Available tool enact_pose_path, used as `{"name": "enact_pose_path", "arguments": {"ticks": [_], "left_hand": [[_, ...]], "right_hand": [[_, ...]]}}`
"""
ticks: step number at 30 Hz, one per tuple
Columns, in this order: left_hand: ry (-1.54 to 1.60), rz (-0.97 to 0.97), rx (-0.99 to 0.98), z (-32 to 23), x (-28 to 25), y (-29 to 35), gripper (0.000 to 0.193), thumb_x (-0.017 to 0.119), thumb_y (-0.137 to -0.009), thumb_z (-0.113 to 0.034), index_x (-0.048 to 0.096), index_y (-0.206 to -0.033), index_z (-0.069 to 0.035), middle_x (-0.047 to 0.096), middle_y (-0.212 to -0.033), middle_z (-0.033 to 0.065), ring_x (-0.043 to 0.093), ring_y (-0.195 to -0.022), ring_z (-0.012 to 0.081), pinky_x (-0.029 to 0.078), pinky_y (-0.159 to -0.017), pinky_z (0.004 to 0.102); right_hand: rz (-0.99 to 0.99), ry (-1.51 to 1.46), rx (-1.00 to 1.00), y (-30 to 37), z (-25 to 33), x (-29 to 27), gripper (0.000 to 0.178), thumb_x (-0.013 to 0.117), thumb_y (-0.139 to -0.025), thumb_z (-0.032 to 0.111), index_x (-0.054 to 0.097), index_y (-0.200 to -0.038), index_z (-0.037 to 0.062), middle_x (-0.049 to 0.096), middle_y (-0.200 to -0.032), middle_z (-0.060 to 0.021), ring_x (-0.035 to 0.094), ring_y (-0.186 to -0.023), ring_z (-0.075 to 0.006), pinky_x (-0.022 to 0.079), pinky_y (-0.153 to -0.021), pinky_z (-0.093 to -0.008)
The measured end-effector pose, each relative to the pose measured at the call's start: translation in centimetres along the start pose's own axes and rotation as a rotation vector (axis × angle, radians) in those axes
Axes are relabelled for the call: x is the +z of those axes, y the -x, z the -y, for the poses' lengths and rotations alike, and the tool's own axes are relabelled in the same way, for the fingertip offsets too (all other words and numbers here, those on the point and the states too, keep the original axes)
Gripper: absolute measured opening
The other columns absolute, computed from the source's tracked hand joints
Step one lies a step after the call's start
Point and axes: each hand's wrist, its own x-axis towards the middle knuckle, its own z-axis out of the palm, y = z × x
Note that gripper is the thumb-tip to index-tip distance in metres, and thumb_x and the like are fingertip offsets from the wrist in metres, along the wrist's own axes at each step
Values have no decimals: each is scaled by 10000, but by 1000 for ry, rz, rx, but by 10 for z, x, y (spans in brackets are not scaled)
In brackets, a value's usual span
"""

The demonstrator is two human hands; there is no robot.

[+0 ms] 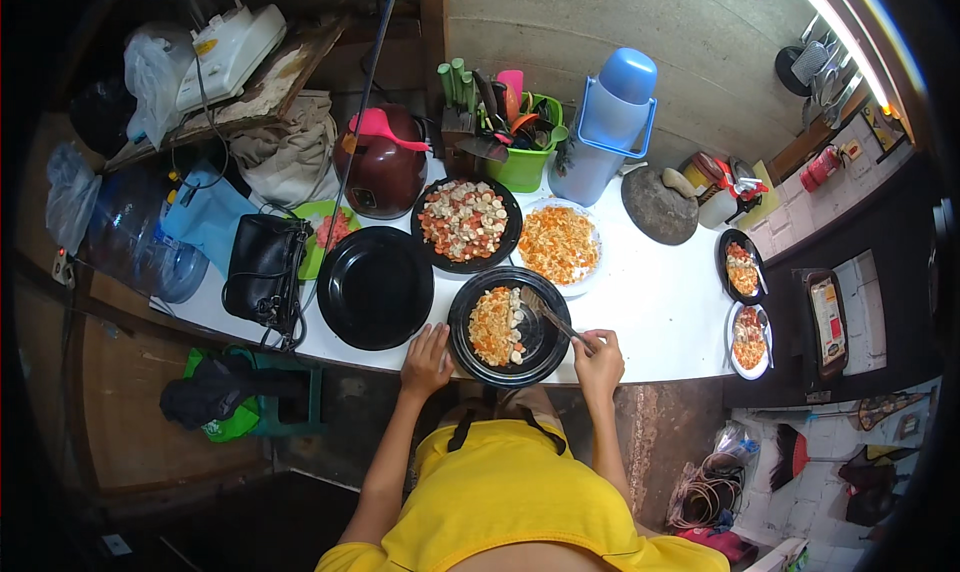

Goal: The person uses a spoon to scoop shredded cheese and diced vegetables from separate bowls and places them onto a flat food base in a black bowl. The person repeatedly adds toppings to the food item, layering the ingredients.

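My right hand [599, 361] grips the handle of a fork [553, 319], its head resting in the food on a black plate [546, 360] at the table's near edge. Orange-flecked rice [490, 330] covers the left of that plate, with pale round slices along the rice's right side. My left hand [427, 361] lies with fingers stretched out on the table edge, just left of the plate, holding nothing. Beyond it sits a bare black plate [376, 288]. Behind are a black plate of chopped red and pale pieces [462, 222] and a white plate of orange-flecked rice [559, 243].
A black handbag [262, 272] and a dark red rice cooker [382, 172] stand at left. Along the wall are a green utensil basket [524, 168], a blue thermos jug [604, 132] and a round stone mortar [657, 208]. Two filled plates [742, 284] sit at far right.
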Motion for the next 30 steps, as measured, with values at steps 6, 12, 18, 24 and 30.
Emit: {"name": "enact_pose_path", "arguments": {"ticks": [6,12,18,24,30], "left_hand": [[4,0,6,0,-1,0,604,584,-796,-152,492,-1375,-6,552,-1357,178,502,-1279,373,409,-1041,478],[6,0,13,1,0,0,606,581,-795,-149,488,-1374,4,553,-1352,184,503,-1275,381,410,-1039,480],[-1,3,18,0,-1,-1,608,581,-796,-156,488,-1376,1,552,-1354,183,502,-1279,375,409,-1040,479],[-9,6,12,2,0,1,611,587,-801,-166,486,-1384,-15,558,-1355,180,511,-1271,378,421,-1033,482],[0,-6,22,2,1,0,624,591,-794,-166,480,-1392,-24,560,-1355,179,518,-1261,384,427,-1027,483]], "right_hand": [[-41,14,19,0,-6,-3,233,786,-795,234,757,-875,17,675,-968,-60,695,-815,-280,524,-714,-368],[-32,57,63,1,0,-13,211,788,-789,221,758,-888,37,665,-969,-45,694,-789,-268,523,-697,-377],[-38,86,-63,5,0,-15,192,778,-782,193,759,-891,36,641,-962,-38,686,-671,-247,500,-632,-393],[28,137,-46,12,3,-25,169,783,-774,178,758,-876,46,649,-964,-31,693,-702,-249,503,-644,-382],[-6,72,-47,9,3,-33,149,780,-782,167,755,-864,45,660,-973,-26,696,-707,-247,511,-658,-365]]}}
